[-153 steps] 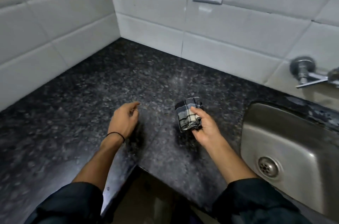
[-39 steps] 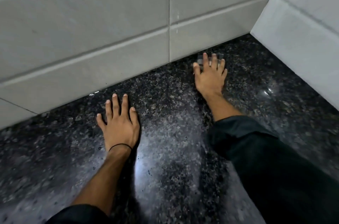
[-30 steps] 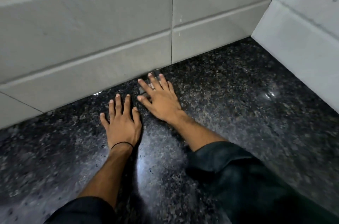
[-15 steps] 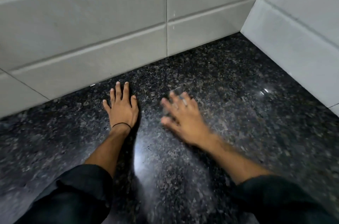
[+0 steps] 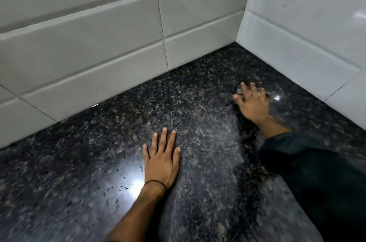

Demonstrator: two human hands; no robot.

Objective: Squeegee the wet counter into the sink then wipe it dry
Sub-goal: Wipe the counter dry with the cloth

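Near the far right corner, pinning soft, limp cloth (image 5: 239,90) from above under right hand (image 5: 252,103), fingers spread; bracing left hand (image 5: 161,160), fingers straight, on slick counter (image 5: 188,93).

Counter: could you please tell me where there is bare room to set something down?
The counter is bare between the left hand and the tiled wall, and left of that hand. Crowded near the corner, where the right hand presses the cloth.
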